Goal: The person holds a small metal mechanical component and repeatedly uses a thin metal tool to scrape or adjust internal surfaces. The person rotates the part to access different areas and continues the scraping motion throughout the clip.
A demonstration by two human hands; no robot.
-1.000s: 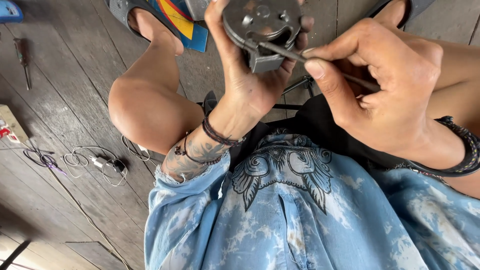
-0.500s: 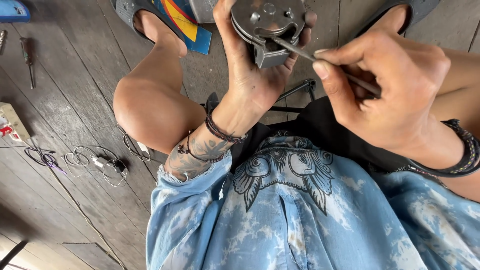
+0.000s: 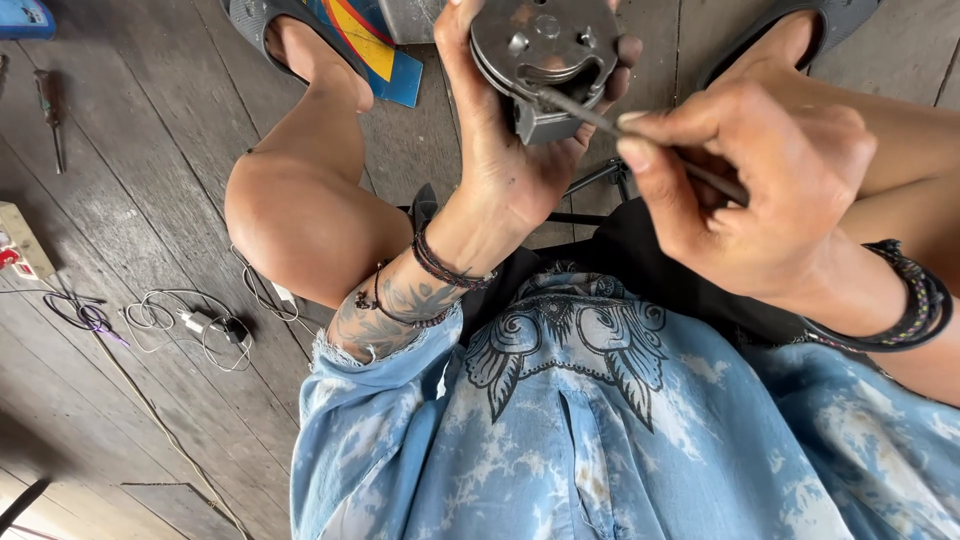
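Seen from above, the left hand [image 3: 510, 150] wraps closed around a round grey metal machine part [image 3: 545, 55], held up far centre. The right hand [image 3: 760, 190] pinches a thin metal rod [image 3: 640, 145] (tip touching the part's lower edge). A tangled white cable [image 3: 190, 325] lies on the wooden plank floor [image 3: 130, 200] at left.
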